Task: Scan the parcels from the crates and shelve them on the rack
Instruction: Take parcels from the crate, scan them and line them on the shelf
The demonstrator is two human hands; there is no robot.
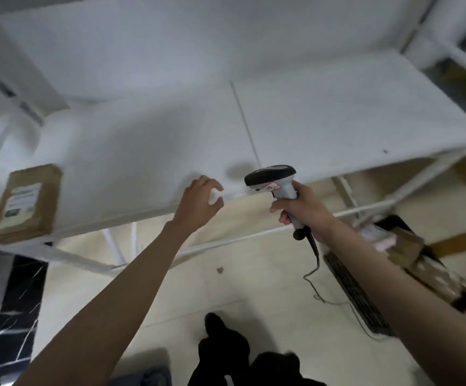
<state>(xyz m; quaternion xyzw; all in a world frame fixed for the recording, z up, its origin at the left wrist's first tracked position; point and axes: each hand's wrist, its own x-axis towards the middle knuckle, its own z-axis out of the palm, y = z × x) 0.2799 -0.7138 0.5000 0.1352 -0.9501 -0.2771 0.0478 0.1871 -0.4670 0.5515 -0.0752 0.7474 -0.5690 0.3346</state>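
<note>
our right hand (301, 210) grips the barcode scanner (275, 188) by its handle, cord hanging below. our left hand (198, 203) holds nothing, fingers loosely curled over the white rack shelf (323, 121) edge. a brown parcel (25, 203) lies on the shelf, well left of those fingers.

A single wide-angle head camera looks forward and steeply down from close above, the white rack shelf (296, 121) across the frame's upper half, tiled floor (254, 288) and the person's forearms below.
</note>
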